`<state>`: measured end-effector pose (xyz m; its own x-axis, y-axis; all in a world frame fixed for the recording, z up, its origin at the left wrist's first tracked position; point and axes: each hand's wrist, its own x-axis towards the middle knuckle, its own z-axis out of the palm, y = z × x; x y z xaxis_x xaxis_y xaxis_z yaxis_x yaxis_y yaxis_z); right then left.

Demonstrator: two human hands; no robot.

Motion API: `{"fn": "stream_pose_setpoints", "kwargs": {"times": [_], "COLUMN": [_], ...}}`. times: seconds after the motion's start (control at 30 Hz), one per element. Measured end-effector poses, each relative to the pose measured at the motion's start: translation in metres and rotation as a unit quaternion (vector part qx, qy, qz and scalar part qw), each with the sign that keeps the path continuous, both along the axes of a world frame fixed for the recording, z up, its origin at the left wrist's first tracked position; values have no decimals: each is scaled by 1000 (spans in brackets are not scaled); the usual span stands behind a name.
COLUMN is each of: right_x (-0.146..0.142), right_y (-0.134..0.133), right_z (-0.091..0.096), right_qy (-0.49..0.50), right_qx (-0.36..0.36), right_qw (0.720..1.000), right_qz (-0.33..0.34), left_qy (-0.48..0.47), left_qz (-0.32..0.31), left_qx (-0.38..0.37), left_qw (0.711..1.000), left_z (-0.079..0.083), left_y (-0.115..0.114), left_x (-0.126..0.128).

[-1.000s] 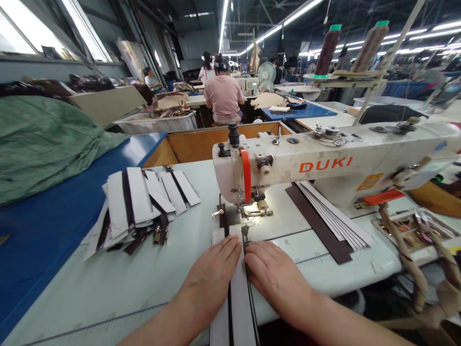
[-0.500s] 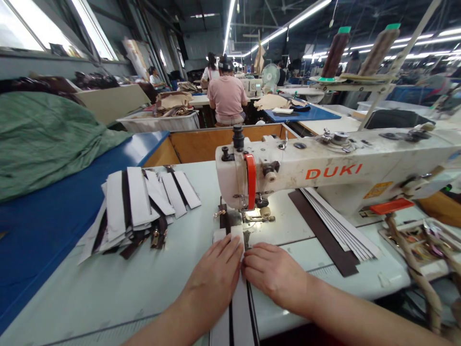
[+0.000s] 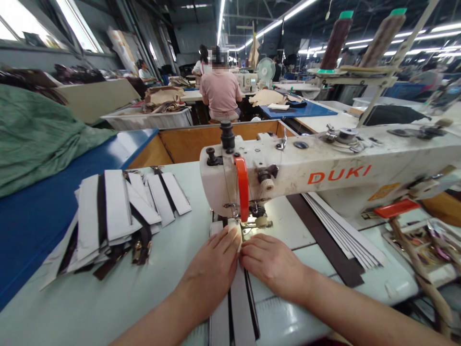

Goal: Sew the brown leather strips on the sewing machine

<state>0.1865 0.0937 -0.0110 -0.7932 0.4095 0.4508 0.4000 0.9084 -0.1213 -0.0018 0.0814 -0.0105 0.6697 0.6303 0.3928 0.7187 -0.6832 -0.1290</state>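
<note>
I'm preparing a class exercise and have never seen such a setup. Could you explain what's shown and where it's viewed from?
The camera sits on a person's head, looking forward and down at their own bare hands. The left hand lies flat on a long white-and-dark strip; the right hand, curled, is at its right edge. The strip's far end is at a sewing machine. On the pale table, a pile of similar pieces lies left, and fanned white strips beside a dark strip lie right.
</note>
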Motion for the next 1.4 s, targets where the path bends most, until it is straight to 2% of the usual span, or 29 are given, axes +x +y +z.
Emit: {"fn": "stream_pose_setpoints", "kwargs": {"times": [0.2,0.43,0.73,0.83,0.93,1.03,1.1,1.2,1.4], "right_x": [-1,-1,0,6,19,31,35,37,37], "right_y": [3,5,5,-7,-34,-67,-84,-96,-95], "right_z": [0,0,0,5,10,8,4,1,1], "right_qy": [4,7,-10,-9,-4,31,67,94,102], "right_qx": [-11,-13,-29,-39,-66,-106,-120,-133,-147], "right_qw": [1000,1000,999,999,996,992,988,984,983], "right_qz": [-3,-6,-19,-34,-52,-57,-65,-68,-34], "left_qy": [-20,-17,-17,-9,-28,-44,-48,-42,-133], "left_qz": [-3,-1,-3,12,17,-39,-74,-97,-115], "left_qx": [-35,-27,-34,-11,12,23,25,13,88], "left_qw": [999,999,999,1000,999,998,996,994,980], "left_z": [0,4,1,-1,-3,-2,-2,-5,-23], "left_y": [5,5,7,-10,-47,-85,-102,-110,-108], "left_x": [-2,0,1,3,2,-3,-7,-9,-4]}}
